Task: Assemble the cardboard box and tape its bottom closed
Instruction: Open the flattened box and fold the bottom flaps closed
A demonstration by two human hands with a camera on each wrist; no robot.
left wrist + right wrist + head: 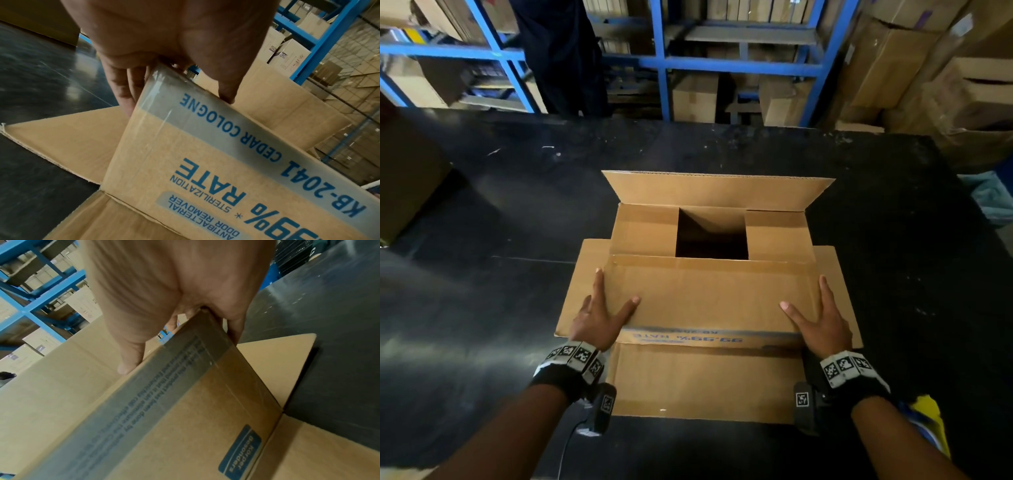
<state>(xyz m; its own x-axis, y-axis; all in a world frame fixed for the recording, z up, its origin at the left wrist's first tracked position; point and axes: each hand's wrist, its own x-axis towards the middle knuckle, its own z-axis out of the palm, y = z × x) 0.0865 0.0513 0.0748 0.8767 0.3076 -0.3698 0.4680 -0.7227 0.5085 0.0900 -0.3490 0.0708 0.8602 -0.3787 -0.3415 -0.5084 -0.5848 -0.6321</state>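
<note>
The cardboard box (pixel 709 294) stands on the black table (pixel 517 212), just in front of the person, with its flaps facing up. The 2 short flaps (pixel 643 229) are folded in flat, leaving a dark square gap between them. The far long flap (pixel 717 192) stands up, tilted away. The near long flap (pixel 709 291) is folded down over the opening, covering its near half.

The left hand (pixel 599 317) lies on the left end of that near flap, fingers straight along the box's left edge and thumb spread inward on the cardboard. The right hand (pixel 822 322) mirrors it at the right end. The left wrist view shows the thumb (pixel 224 84) pressing at the top edge above blue print reading "KB-2041 CEDAR COLOGNE", with fingers (pixel 123 91) down the side; whether they press or merely touch the side wall is hard to tell. The right wrist view shows the same hold. Blue shelving (pixel 664 65) with cartons stands behind the table.
</note>
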